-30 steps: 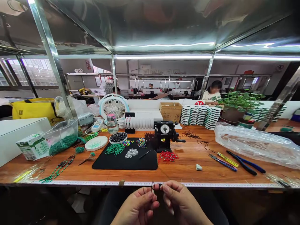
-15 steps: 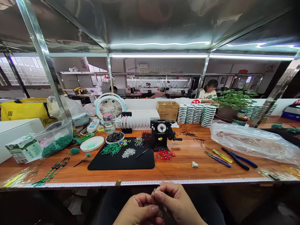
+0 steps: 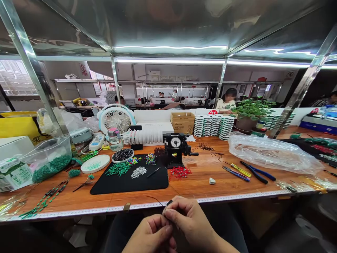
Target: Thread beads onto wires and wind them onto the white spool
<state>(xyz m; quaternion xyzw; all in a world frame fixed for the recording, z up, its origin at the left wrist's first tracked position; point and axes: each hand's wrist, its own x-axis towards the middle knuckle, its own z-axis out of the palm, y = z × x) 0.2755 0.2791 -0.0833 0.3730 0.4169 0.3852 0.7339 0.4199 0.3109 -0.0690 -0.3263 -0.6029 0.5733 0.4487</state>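
My right hand (image 3: 188, 216) is closed in a pinch at the table's front edge, with a small black piece (image 3: 169, 202) at its fingertips. A thin dark cord (image 3: 156, 199) sticks out from there to the left over the wood. My left hand (image 3: 151, 232), lower and to the left, has thumb and fingers pressed together against the right fingertips; what lies between them is hidden. Beyond, a black mat (image 3: 118, 187) holds green tubular pieces (image 3: 118, 169), clear small pieces (image 3: 139, 172), colourful beads (image 3: 151, 159) and a thin dark tool (image 3: 153, 172).
A black hand-cranked machine (image 3: 176, 151) stands behind red cord pieces (image 3: 180, 172). Pliers (image 3: 255, 172), tweezers (image 3: 235, 173) and a white lump (image 3: 212, 181) lie right. A measuring tape (image 3: 100, 210) lines the front edge. A co-worker (image 3: 226, 100) sits beyond the partition.
The view has turned slightly right, so the table things sit farther left. My hands stay together; the black piece and the cord's loose end now show above the fingertips.
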